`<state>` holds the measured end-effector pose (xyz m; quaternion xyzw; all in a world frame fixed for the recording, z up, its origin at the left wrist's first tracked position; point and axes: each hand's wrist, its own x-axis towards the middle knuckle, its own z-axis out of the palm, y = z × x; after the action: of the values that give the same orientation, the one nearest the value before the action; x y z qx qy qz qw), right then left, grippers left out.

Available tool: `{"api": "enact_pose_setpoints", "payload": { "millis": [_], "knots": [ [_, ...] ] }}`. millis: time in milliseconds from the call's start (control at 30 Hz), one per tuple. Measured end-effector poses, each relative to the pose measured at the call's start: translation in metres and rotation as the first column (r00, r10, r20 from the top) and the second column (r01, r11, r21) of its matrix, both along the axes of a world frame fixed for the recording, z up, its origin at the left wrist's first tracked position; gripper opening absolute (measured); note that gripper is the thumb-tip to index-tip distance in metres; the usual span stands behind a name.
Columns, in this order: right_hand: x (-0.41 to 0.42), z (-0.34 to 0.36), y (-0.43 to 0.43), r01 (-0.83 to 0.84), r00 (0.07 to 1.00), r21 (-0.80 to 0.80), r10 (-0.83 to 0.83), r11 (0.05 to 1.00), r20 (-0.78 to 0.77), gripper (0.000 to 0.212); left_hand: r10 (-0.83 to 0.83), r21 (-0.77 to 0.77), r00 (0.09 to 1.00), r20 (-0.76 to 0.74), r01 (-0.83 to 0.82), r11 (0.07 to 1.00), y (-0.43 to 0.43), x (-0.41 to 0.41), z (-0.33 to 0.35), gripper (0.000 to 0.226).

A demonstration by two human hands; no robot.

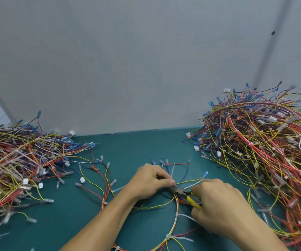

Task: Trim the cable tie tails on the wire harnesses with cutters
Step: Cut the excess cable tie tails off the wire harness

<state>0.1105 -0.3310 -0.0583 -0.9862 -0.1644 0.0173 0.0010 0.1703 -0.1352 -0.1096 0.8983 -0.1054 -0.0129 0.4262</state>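
A wire harness [175, 211] of yellow, red and white wires lies on the green mat in front of me. My left hand [148, 182] pinches the harness at a cable tie whose pale tail [172, 171] sticks up beside the thumb. My right hand [216, 205] grips yellow-handled cutters [184, 194], whose dark jaws point left and sit just below my left thumb. Two more white cable ties with long tails [187, 217] [180, 238] show lower on the same harness.
A large heap of harnesses [265, 151] fills the right side. Another heap [17, 160] covers the left. Loose harness branches with clear terminals [102, 180] lie left of my left forearm. A grey wall stands behind the green mat [128, 147].
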Motion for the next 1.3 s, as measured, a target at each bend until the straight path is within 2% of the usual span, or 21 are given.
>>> {"api": "enact_pose_setpoints", "payload": {
  "millis": [133,767,933,1000,1133,1300],
  "knots": [
    [-0.001,-0.001,-0.002,-0.002,1.000,-0.017,0.002,1.000,0.020,0.021,0.010,-0.017,0.999,-0.040,-0.010,1.000,-0.001,0.002,0.001,0.012],
    [0.002,0.000,0.001,-0.057,0.998,-0.055,0.058,0.997,0.015,0.009,0.012,-0.056,0.998,-0.062,-0.016,0.998,-0.001,0.000,0.002,0.012],
    [0.004,-0.003,-0.002,-0.062,0.998,-0.046,0.064,0.997,0.028,0.025,0.011,-0.063,0.997,-0.072,-0.016,0.998,-0.001,0.000,0.003,0.014],
    [0.005,-0.005,-0.003,-0.071,0.997,-0.043,0.073,0.997,0.030,0.023,0.012,-0.070,0.997,-0.079,-0.017,0.997,-0.001,0.000,0.002,0.013],
    [0.012,-0.006,-0.010,-0.079,0.997,0.036,0.079,0.996,-0.008,0.015,0.006,-0.152,0.995,-0.098,-0.021,0.988,0.000,0.000,0.003,0.015],
    [0.027,0.001,-0.038,0.014,0.998,0.289,0.006,0.957,-0.069,0.017,0.077,-0.391,0.992,-0.100,-0.111,0.914,0.006,-0.005,0.016,0.010]
  ]
}}
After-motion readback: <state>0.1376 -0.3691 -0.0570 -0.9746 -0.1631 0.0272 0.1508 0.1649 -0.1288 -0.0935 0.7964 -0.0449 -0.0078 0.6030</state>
